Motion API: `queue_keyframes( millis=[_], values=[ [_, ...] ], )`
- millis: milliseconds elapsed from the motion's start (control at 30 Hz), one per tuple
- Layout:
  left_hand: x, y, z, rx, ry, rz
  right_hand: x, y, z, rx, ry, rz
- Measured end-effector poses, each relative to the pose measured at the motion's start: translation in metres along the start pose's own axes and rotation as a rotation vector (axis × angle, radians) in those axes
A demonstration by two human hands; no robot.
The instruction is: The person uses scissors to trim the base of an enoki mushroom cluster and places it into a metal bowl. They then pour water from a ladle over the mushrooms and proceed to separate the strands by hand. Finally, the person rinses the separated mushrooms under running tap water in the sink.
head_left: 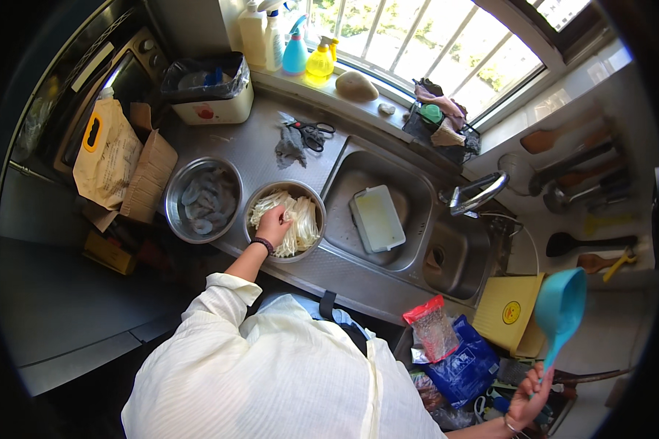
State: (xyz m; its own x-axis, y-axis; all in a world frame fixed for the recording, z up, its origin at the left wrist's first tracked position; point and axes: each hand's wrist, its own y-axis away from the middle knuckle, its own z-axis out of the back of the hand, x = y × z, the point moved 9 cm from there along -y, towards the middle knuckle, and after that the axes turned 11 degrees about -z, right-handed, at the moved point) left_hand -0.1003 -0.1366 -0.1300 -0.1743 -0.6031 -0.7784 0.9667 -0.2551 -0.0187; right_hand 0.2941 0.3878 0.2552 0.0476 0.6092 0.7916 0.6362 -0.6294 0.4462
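My left hand (273,226), a dark beaded band at its wrist, reaches into a steel bowl (249,235) of white enoki mushrooms (306,219). Its fingers are curled on the mushrooms, and their tips are partly hidden. At the far right my right hand (529,396) grips a turquoise plastic water ladle (561,307) by its handle, with the scoop end raised. A second steel basin (167,211), left of the mushroom bowl, holds raw grey shrimp (207,200).
A white plastic container (379,218) lies in the larger sink basin (343,181), beside the faucet (480,195). Scissors (310,131) rest on a grey rag (291,148). A cardboard box (151,170), yellow bin (505,307) and blue package (461,362) stand around the counter.
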Motion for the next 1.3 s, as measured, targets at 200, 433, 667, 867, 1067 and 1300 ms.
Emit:
queue_keyframes(
  millis=[200, 433, 667, 867, 1067, 1300],
  values=[
    [-0.029, 0.003, 0.013, -0.06, 0.109, -0.022, -0.147, -0.016, -0.092, 0.055, 0.101, -0.307],
    [-0.058, -0.007, 0.018, -0.092, -0.274, -0.167, -0.293, -0.026, -0.203, 0.364, 0.444, -0.622],
    [-0.036, 0.004, 0.014, -0.175, -0.76, 0.085, -0.351, -0.033, -0.249, 0.43, 0.925, -0.372],
    [-0.003, -0.014, 0.02, 0.016, -0.496, 0.293, -0.361, -0.041, -0.266, 0.401, 0.986, -0.184],
    [-0.029, -0.021, 0.054, 0.107, -0.311, 0.328, -0.362, -0.042, -0.274, 0.364, 0.876, -0.2],
    [-0.013, -0.02, 0.028, 0.086, -0.357, 0.038, -0.365, -0.033, -0.281, 0.355, 0.925, -0.138]
  ],
)
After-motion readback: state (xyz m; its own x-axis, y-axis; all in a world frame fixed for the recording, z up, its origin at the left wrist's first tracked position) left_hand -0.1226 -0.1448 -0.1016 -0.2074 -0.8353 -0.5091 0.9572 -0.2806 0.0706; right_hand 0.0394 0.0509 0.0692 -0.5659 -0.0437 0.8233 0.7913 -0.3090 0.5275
